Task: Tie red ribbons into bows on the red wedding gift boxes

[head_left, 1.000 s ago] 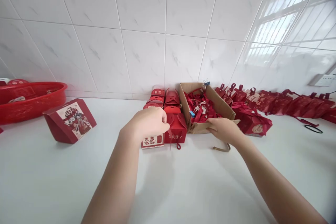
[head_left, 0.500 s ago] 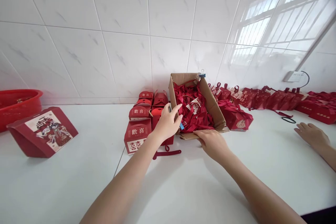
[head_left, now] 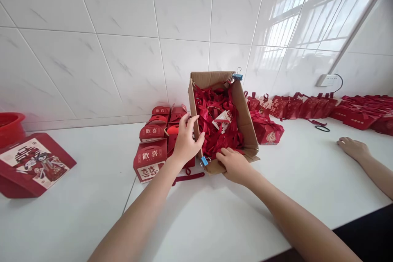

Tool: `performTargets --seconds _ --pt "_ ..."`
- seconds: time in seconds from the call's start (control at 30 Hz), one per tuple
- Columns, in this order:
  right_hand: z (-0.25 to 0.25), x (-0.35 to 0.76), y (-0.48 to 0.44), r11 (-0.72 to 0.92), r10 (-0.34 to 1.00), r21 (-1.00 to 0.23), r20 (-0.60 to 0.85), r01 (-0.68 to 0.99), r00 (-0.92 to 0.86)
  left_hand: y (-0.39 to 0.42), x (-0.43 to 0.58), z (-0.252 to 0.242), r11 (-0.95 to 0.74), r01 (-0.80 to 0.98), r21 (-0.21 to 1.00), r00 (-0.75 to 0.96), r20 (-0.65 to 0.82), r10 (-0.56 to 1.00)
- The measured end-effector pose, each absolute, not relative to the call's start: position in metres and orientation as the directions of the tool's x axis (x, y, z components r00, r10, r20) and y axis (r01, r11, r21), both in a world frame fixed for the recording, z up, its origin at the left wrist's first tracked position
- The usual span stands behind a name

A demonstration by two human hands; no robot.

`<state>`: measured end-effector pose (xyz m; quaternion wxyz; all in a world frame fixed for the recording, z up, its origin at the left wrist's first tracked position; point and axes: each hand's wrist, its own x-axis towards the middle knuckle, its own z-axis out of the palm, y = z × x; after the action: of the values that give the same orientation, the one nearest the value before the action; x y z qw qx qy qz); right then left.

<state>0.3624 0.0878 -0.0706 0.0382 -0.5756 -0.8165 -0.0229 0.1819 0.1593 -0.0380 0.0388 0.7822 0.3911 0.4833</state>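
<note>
A cardboard box (head_left: 245, 120) full of dark red ribbons (head_left: 211, 131) stands tilted against the tiled wall, with a white printed tag (head_left: 223, 120) among the ribbons. My left hand (head_left: 188, 139) is at the box's left side, fingers apart and holding nothing visible. At the near rim, my right hand (head_left: 235, 166) has its fingers curled over the edge, gripping the cardboard. One blue binder clip (head_left: 204, 161) sits at the near left corner and another blue clip (head_left: 237, 77) at the far right corner.
Red gift boxes (head_left: 150, 155) stand left of the cardboard box, with a larger illustrated box (head_left: 37, 163) and a red basin (head_left: 10, 129) farther left. Rows of red bags (head_left: 291, 106) line the wall rightward. Another person's hand (head_left: 353, 148) rests near a black ring (head_left: 322, 128).
The view has shifted to the right. The cardboard box now leans up more steeply toward the wall, and the near left clip is more exposed. My left hand's fingers have moved off the ribbons.
</note>
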Motion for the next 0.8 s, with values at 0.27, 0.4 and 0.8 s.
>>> performTargets --seconds 0.27,0.4,0.8 --pt "-0.091 0.356 0.083 0.375 0.926 -0.037 -0.036 0.926 -0.376 0.153 0.177 -0.024 -0.756 0.549 0.356 0.253 0.792 0.556" --pt "-0.092 0.355 0.081 0.37 0.923 -0.065 -0.088 0.927 -0.375 0.149 0.178 -0.02 -0.762 0.557 0.332 0.265 0.798 0.541" --pt "-0.084 0.354 0.079 0.379 0.915 -0.087 -0.112 0.921 -0.387 0.145 0.175 -0.021 -0.744 0.648 0.165 0.313 0.832 0.458"
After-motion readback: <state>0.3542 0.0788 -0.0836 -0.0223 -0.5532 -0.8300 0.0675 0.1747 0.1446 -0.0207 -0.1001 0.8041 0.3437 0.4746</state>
